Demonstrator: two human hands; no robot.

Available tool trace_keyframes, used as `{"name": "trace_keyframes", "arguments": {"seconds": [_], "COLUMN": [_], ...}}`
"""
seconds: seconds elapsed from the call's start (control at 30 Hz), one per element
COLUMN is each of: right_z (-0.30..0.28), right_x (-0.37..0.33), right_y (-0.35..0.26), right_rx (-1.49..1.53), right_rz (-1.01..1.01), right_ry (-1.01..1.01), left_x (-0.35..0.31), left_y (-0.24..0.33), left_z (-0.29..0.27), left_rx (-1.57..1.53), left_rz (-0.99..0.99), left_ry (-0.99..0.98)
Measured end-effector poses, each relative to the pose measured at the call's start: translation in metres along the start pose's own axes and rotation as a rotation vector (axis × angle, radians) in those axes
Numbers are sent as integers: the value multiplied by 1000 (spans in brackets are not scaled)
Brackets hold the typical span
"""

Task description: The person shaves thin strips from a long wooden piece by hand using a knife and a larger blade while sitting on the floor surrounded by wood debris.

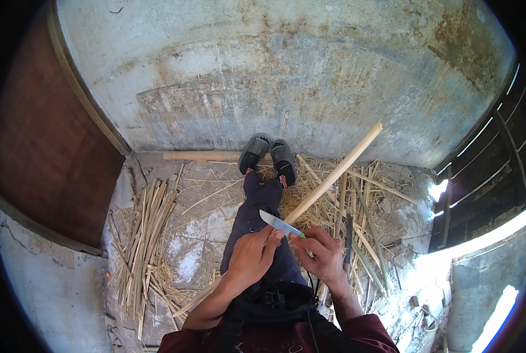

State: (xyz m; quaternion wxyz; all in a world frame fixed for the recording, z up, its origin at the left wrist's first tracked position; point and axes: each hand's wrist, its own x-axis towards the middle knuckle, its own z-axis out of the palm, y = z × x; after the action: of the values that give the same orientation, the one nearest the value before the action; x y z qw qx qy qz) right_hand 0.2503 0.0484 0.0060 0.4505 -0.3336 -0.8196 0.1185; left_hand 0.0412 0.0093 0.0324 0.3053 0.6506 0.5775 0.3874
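Between my hands, over my lap, lies a long pale split bamboo strip [338, 172]. Its far end slants up to the right, and the near end comes out under my left forearm. Fingers of my left hand [252, 257] are closed round the strip, the thumb near the blade. My right hand [320, 255] grips a small knife [279, 222] by its green handle. The silver blade points up and left, crossing the strip and seeming to touch it just ahead of my left thumb; the exact contact is hidden.
Several thin bamboo strips [147, 226] are heaped on the floor at left. More strips [366, 206] and shavings lie at right, beside a long dark blade [349, 238]. A bamboo pole [201, 156] rests along the stained wall [263, 76], near my dark shoes [282, 160].
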Motion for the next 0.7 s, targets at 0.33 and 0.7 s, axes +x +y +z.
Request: {"name": "trace_keyframes", "arguments": {"seconds": [0.33, 0.7], "right_z": [-4, 5], "right_x": [6, 3], "right_y": [1, 5], "right_rx": [21, 64], "right_rz": [33, 89], "right_ry": [-5, -9], "left_x": [9, 13], "left_y": [-5, -3], "left_z": [6, 5], "left_rx": [183, 175], "left_rz": [-29, -34], "left_ry": [152, 104]}}
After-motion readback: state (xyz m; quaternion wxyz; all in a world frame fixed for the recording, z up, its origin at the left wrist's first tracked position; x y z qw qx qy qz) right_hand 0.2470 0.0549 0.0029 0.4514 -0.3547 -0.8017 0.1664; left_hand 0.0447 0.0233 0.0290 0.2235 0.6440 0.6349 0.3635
